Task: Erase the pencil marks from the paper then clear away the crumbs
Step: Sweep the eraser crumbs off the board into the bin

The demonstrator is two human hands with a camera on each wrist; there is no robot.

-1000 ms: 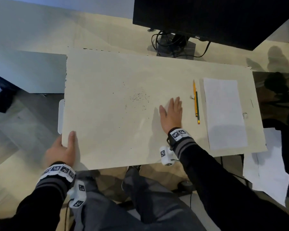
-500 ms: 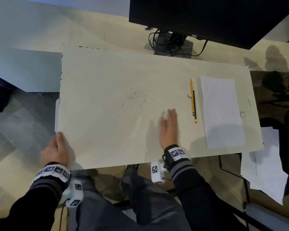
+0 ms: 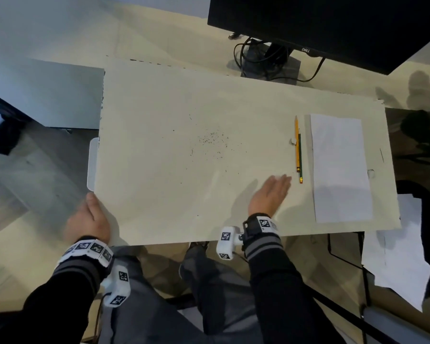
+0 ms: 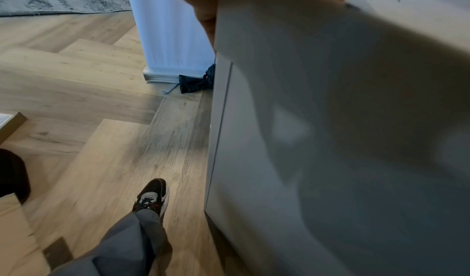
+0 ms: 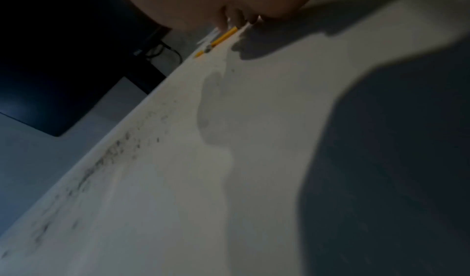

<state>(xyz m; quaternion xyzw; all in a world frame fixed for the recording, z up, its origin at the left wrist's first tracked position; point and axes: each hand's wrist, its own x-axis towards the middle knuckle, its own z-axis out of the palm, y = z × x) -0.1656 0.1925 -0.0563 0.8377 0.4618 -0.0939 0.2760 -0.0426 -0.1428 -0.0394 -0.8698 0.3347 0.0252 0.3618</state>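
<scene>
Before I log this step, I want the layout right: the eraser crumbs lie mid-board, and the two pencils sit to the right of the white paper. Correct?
Not quite. The head view shows the two pencils to the left of the white paper, between it and the eraser crumbs, which do lie mid-board.

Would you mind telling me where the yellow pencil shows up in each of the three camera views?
Head: the yellow pencil lies right of centre, just left of the white paper.
Left wrist: not in view.
Right wrist: the pencil appears near the top centre, just beyond the fingertips.
Shared landmark: the eraser crumbs on the board.
</scene>
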